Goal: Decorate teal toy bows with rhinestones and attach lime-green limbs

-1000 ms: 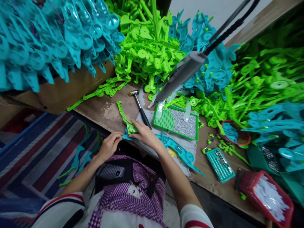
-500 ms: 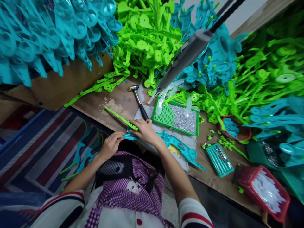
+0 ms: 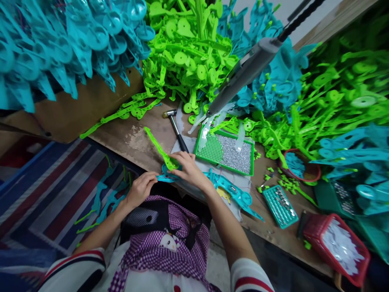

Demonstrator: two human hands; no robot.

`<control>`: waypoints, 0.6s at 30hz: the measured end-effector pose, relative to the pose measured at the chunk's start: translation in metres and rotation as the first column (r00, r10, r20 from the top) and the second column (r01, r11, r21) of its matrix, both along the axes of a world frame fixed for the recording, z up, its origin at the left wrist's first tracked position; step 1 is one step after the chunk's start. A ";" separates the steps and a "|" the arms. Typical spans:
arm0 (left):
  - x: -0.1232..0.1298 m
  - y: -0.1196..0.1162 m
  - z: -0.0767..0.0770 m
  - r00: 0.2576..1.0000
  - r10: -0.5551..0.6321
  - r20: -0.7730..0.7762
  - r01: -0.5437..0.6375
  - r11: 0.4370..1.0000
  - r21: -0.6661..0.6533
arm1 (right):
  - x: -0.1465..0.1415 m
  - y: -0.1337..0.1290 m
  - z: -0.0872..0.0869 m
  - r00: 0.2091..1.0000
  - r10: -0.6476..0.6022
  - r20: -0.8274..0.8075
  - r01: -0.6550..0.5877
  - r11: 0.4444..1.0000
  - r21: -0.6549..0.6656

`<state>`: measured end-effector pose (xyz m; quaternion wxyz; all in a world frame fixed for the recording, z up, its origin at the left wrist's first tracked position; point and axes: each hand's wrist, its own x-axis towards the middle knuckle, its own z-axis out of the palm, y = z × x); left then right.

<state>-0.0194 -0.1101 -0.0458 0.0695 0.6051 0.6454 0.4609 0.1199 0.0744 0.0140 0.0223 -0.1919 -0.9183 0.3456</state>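
Observation:
A long blue plastic part lies along the table's front edge. My left hand pinches the tip at its left end. A bright green plastic arm points up and to the left over the blue part. My right hand grips the lower end of this green arm, right against the blue part; its fingers hide the exact contact. Just behind my right hand lies a hammer with a black handle. A green tray of small metal pieces sits to the right of the hammer.
A grey electric screwdriver hangs above the tray. Piles of green parts and blue parts fill the back. On the right are a teal tray, a red basket and a red box.
The green arm has turned, so its free end points more upward and its flat side shows. Both hands stay almost in place. The hanging screwdriver has shifted slightly right.

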 end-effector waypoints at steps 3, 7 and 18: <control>0.000 0.000 0.000 1.000 0.010 0.007 -0.010 1.000 0.008 | -0.001 -0.004 0.001 0.996 0.015 0.082 -0.021 0.997 0.072; -0.001 0.000 -0.001 1.000 -0.003 0.019 0.004 1.000 -0.018 | 0.002 -0.004 0.001 0.990 0.097 0.107 -0.097 0.995 -0.002; -0.001 0.000 0.000 1.000 0.002 0.025 -0.001 1.000 -0.016 | -0.015 -0.016 0.007 0.985 -0.029 0.170 0.002 0.988 0.154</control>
